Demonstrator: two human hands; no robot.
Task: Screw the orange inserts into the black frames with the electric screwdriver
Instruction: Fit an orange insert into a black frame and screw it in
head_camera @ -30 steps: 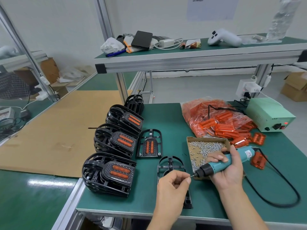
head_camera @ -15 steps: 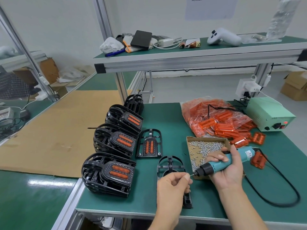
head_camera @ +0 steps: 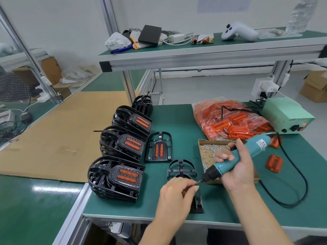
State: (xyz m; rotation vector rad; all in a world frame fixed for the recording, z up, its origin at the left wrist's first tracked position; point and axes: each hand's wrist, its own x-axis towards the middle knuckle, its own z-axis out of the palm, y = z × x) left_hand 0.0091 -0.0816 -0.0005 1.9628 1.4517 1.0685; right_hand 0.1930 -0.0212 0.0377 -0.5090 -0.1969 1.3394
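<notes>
On the green surface [head_camera: 177, 121], the right hand [head_camera: 237, 167] clenches the electric screwdriver [head_camera: 237, 156]; its grip angles the bit toward the left hand [head_camera: 177, 193], whose fingertips apparently pinch a screw just above the black frame [head_camera: 180, 169]. Judged step: loading the bit; next, seat it squarely.

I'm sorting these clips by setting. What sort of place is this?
Most likely a small factory assembly station. A green-matted workbench holds stacks of finished black frames, a bag of orange inserts and a box of screws, and the right hand holds a corded electric screwdriver.
</notes>
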